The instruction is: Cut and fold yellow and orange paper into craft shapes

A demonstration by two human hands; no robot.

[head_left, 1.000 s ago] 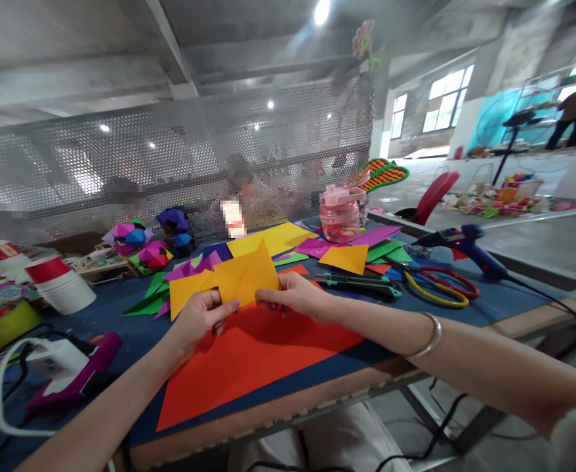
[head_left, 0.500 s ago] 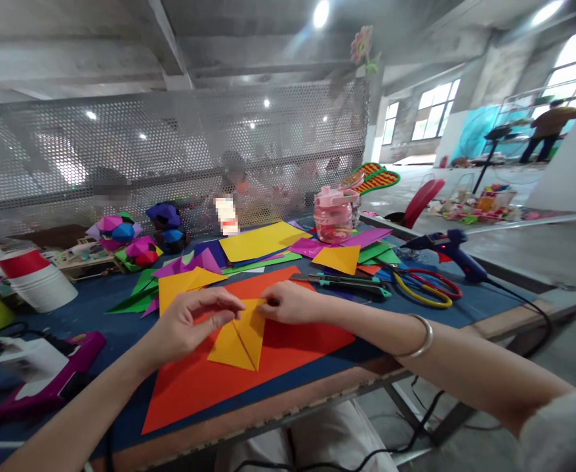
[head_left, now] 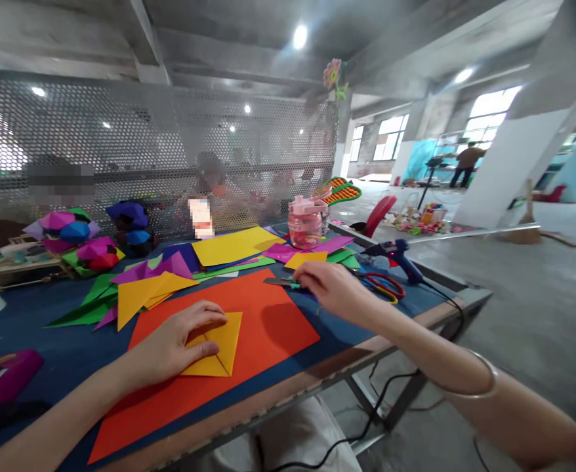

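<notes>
My left hand (head_left: 189, 341) lies on a folded yellow-orange paper (head_left: 229, 341), with thumb and fingers apart and pressing on it. The folded piece rests on a large orange-red sheet (head_left: 268, 328), its creases partly hidden under the hand. My right hand (head_left: 334, 292) is off to the right, its fingers closed at the handle of a utility knife (head_left: 279, 282). The blade end points left over the sheet's far edge, while most of the handle is hidden by the hand. Scissors (head_left: 386, 286) with red and yellow handles lie just beyond my right hand.
A blue glue gun (head_left: 401, 262) with a cord stands at the right. Coloured papers, including a yellow sheet (head_left: 233, 245), and a pink jug (head_left: 305, 223) are at the back. Folded paper balls (head_left: 71, 229) sit far left. A perforated metal screen (head_left: 160, 137) closes the back.
My right hand has left the folded paper and moved right to the utility knife. My left hand has come down onto the paper. The view has turned right.
</notes>
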